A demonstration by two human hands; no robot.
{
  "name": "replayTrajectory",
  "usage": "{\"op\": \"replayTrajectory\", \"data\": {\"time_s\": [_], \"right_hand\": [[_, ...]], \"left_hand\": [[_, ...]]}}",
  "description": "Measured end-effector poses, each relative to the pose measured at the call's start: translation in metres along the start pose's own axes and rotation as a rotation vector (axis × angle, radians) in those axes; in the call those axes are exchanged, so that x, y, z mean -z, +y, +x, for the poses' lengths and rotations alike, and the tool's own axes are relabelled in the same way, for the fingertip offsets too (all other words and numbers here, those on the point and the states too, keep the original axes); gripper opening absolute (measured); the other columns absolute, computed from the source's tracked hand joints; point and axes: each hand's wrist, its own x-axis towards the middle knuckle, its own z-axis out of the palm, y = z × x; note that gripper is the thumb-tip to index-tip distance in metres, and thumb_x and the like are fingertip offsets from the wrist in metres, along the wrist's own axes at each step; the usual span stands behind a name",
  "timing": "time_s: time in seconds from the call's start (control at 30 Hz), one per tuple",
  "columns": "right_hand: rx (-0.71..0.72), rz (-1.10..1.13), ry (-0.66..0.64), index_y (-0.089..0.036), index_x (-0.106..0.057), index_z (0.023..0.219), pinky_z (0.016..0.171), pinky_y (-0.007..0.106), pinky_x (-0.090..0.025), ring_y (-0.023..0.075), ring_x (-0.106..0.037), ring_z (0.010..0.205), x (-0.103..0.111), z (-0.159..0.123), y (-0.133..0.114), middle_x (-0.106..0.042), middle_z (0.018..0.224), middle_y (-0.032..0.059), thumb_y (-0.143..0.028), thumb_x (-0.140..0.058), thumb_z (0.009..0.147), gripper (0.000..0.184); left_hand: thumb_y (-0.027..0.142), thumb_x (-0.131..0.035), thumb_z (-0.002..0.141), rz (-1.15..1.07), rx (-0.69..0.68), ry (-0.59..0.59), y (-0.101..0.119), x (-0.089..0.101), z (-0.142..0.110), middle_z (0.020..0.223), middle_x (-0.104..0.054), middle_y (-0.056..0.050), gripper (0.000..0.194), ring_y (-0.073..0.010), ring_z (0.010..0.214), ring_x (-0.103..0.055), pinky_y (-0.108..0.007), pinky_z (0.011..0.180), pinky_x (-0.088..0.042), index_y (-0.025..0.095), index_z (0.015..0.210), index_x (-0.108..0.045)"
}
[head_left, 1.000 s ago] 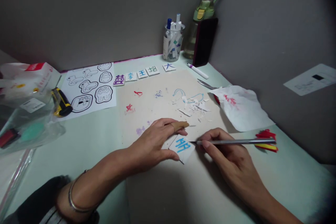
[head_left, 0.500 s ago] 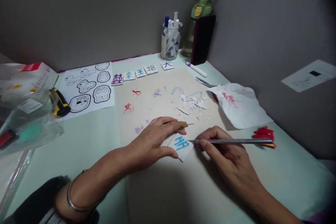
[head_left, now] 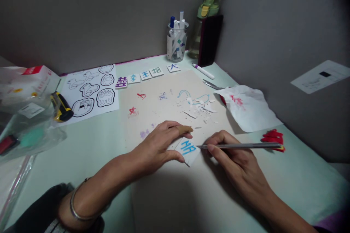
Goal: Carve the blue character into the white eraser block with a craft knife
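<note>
Near the middle of the board, my left hand (head_left: 155,147) pinches a small white square block (head_left: 194,153) between thumb and fingers. A blue character is marked on the block's face, and a dark line shows by its lower corner. One finger of that hand wears a tan wrap. My right hand (head_left: 232,154) grips a slim metal craft knife (head_left: 248,146) like a pen, its handle pointing right. The knife's tip is at the right edge of the block; whether it cuts in is too small to tell. White shavings (head_left: 203,110) lie on the beige board (head_left: 153,116) beyond.
Several character blocks (head_left: 146,75) line the board's far edge. Behind stand a pen cup (head_left: 177,42), bottle (head_left: 209,11) and dark tablet (head_left: 210,40). Stained paper (head_left: 248,109) and red pieces (head_left: 273,140) lie right; a yellow-black cutter (head_left: 62,107), printed sheet (head_left: 94,87) and plastic bags (head_left: 30,116) left.
The camera view has shifted slightly. Both hands keep their holds, and the knife tip stays at the block's right edge with hardly any movement.
</note>
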Motion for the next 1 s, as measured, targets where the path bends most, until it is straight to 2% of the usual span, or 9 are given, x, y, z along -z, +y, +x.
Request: {"op": "replayTrajectory", "data": {"time_s": [0.7,1.0], "right_hand": [[-0.017,0.001,0.023,-0.024,-0.058,0.078,0.059,0.028,-0.038,0.0165,-0.048,0.066,0.0016,-0.003,-0.0006,-0.054,0.071,-0.0014,-0.04,-0.054,0.097,0.025],[-0.02,0.029,0.016,-0.024,-0.056,0.078,0.061,0.029,-0.039,0.0167,-0.048,0.068,0.0013,-0.0034,0.0001,-0.055,0.072,-0.001,-0.039,-0.053,0.098,0.026]], "left_hand": [[0.024,-0.08,0.088,-0.021,0.013,0.018,0.001,-0.0027,-0.0031,0.133,-0.062,-0.006,0.062,-0.0254,0.13,-0.045,-0.042,0.113,-0.041,0.027,0.142,-0.05],[0.03,-0.078,0.09,-0.014,0.01,0.057,0.0005,-0.0075,-0.0064,0.135,-0.057,-0.009,0.056,-0.0286,0.13,-0.048,-0.049,0.114,-0.043,0.029,0.14,-0.054]]}}
